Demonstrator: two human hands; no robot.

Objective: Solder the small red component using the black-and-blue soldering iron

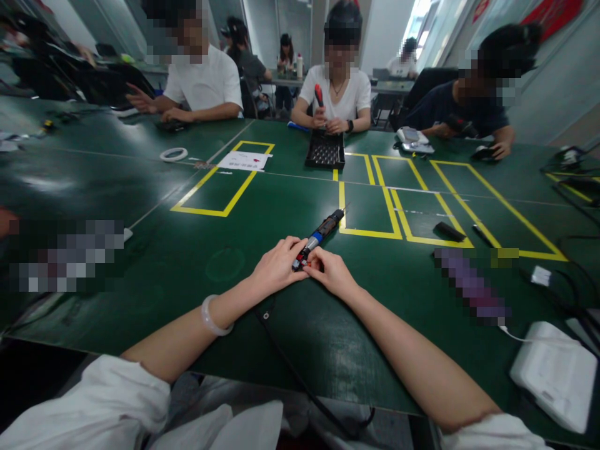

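An electric screwdriver (328, 225) with a black, blue and silver body lies slanted on the green table, its thin bit pointing away from me. My left hand (279, 262) is closed over the near end of it from the left. From the right, my right hand (330, 272) pinches at that same end, thumb and fingertips together by some small red and black parts (300, 261). The fingers partly cover these parts, so their exact kind is unclear. A black cable (285, 353) runs from below my left wrist over the table's front edge.
Yellow tape rectangles (370, 232) mark the green table (187, 256). Across it, a person in white holds a red-handled tool (319, 95) over a black tray (323, 150). A white box (555, 375) and cables are at right; a tape roll (173, 154) lies at left.
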